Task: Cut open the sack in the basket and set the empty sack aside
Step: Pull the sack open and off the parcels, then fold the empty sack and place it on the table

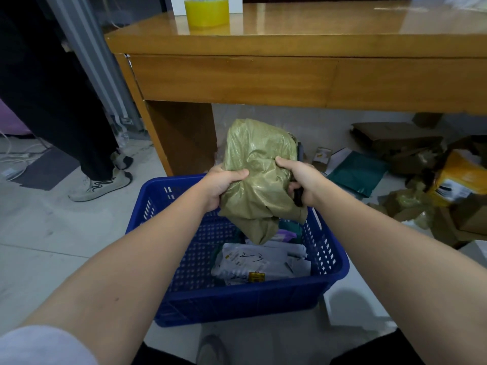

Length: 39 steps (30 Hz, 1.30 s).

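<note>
Both hands (pixel 224 184) (pixel 300 180) grip sack (pixel 258 180) above basket (pixel 237 299).

Sack (pixel 257 164), olive woven: one. Basket (pixel 237 301), blue plastic: one. Hands: two, left hand (pixel 224 184) and right hand (pixel 303 177). Tape roll (pixel 207 12), yellow, at 12 o'clock on the bench (pixel 316 32): one. Bystander's shoes (pixel 101 185), at 9 o'clock: two. Parcels in basket: several, count unclear.

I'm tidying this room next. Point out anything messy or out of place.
Torn cardboard boxes and a green mailer lie strewn on the floor right of the blue basket. A yellow tape roll sits on the desk.
</note>
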Motion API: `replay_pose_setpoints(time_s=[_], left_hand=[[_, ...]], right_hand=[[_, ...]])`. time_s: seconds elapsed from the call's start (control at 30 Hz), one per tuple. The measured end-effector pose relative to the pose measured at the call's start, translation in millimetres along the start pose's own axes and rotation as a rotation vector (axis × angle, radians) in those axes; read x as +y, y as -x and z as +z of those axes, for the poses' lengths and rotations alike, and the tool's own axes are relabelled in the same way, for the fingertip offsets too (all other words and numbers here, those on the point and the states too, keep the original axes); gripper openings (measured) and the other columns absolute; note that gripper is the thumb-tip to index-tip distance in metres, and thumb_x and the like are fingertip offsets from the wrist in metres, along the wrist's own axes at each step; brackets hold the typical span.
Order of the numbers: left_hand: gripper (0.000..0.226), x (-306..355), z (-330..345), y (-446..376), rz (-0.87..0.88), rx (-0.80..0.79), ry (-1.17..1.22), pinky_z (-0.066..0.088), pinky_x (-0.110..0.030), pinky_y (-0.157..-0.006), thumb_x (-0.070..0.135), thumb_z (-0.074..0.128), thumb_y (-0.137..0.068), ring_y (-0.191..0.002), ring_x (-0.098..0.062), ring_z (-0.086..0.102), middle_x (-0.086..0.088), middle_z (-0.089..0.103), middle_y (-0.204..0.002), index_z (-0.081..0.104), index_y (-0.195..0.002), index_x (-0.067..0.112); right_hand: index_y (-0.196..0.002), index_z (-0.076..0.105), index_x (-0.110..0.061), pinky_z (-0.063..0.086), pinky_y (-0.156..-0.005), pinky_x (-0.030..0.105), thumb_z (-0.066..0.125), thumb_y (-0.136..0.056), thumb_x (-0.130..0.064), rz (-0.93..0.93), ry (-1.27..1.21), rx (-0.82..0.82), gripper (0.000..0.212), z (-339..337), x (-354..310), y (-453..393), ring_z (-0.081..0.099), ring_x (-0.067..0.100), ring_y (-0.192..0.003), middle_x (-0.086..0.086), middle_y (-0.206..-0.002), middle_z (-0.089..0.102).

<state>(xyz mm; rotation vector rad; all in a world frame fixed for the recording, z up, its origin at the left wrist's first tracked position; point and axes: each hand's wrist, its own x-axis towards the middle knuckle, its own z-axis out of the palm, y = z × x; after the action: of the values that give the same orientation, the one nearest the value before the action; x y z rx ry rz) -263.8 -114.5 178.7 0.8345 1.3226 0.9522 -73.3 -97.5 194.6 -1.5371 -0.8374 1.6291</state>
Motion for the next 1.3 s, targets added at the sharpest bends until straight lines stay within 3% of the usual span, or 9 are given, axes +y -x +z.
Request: replay_pose_setpoints(time_s=[0.17,0.3,0.53,0.63,0.73,0.87,1.0,1.13,1.3], left_hand=[[0.033,-5,1,-10,0.022,0.144,0.050,0.057,-0.036,-0.078,0.007,0.070,-0.088,-0.097,-0.028,0.069,-0.014,0.070,-0.113,0.062,-0.120,0.010],[0.044,-11,4,-20,-0.022,0.192,0.071,0.058,-0.038,-0.074,0.008,0.072,-0.086,-0.097,-0.031,0.069,-0.018,0.068,-0.116,0.057,-0.127,0.004],[0.076,-4,3,-25,-0.108,0.133,0.108,0.060,-0.038,-0.056,0.020,0.083,-0.074,-0.100,-0.032,0.069,-0.018,0.063,-0.125,0.044,-0.138,0.009],[0.074,1,6,-28,-0.105,0.131,0.103,0.060,-0.037,-0.058,0.020,0.083,-0.075,-0.099,-0.031,0.070,-0.017,0.064,-0.123,0.045,-0.137,0.007],[0.068,8,12,-29,-0.103,0.121,0.078,0.061,-0.038,-0.059,0.019,0.081,-0.078,-0.096,-0.031,0.072,-0.017,0.067,-0.120,0.048,-0.136,0.005],[0.058,25,21,-29,-0.092,0.117,0.016,0.059,-0.034,-0.057,0.018,0.076,-0.084,-0.087,-0.027,0.072,-0.016,0.069,-0.113,0.050,-0.134,0.004],[0.056,41,37,-25,-0.057,0.122,-0.031,0.057,-0.032,-0.058,0.021,0.074,-0.086,-0.086,-0.025,0.070,-0.014,0.068,-0.110,0.051,-0.135,0.004],[0.074,56,51,-19,-0.029,0.131,-0.023,0.059,-0.050,-0.081,0.030,0.079,-0.078,-0.099,-0.033,0.069,-0.017,0.065,-0.120,0.045,-0.139,0.008],[0.065,93,72,-12,0.027,0.059,-0.033,0.059,-0.049,-0.081,0.031,0.077,-0.080,-0.099,-0.033,0.069,-0.017,0.067,-0.118,0.050,-0.133,0.007]], right_hand=[[-0.151,0.030,-0.015,0.047,-0.085,0.035,0.076,-0.052,-0.075,0.027,0.417,-0.077,0.124,4,3,-2,0.053,0.028,-0.119,0.008,-0.145,0.045],[-0.154,0.023,-0.020,0.034,-0.112,0.050,0.081,-0.043,-0.075,0.030,0.479,-0.149,0.137,6,3,-8,0.036,0.034,-0.140,0.006,-0.158,0.027],[-0.120,0.065,-0.023,0.051,-0.098,0.044,0.090,-0.034,-0.058,-0.163,0.372,-0.054,0.096,-5,7,-13,0.062,0.028,-0.112,0.007,-0.127,0.063],[-0.114,0.068,-0.027,0.052,-0.096,0.043,0.086,-0.025,-0.071,-0.212,0.409,-0.010,0.101,-8,7,-18,0.060,0.027,-0.116,0.005,-0.126,0.064],[-0.093,0.066,-0.022,0.056,-0.088,0.038,0.089,-0.057,-0.047,-0.180,0.322,-0.048,0.050,-13,-3,-7,0.068,0.022,-0.095,0.003,-0.106,0.070],[-0.113,0.063,-0.015,0.054,-0.090,0.040,0.084,-0.069,-0.041,-0.189,0.289,-0.043,0.055,-18,-11,0,0.066,0.024,-0.097,0.005,-0.107,0.069],[-0.102,0.062,-0.016,0.053,-0.070,0.030,0.079,-0.078,-0.032,-0.244,0.215,-0.032,0.033,-19,-26,9,0.066,0.022,-0.088,0.005,-0.096,0.069],[-0.089,0.065,-0.016,0.057,-0.077,0.037,0.077,-0.079,-0.026,-0.284,0.196,0.000,0.019,-24,-46,20,0.068,0.026,-0.085,0.007,-0.091,0.071],[-0.087,0.067,-0.016,0.056,-0.069,0.032,0.076,-0.081,-0.018,-0.390,0.137,0.006,0.012,-39,-77,39,0.069,0.021,-0.080,0.006,-0.090,0.072]])
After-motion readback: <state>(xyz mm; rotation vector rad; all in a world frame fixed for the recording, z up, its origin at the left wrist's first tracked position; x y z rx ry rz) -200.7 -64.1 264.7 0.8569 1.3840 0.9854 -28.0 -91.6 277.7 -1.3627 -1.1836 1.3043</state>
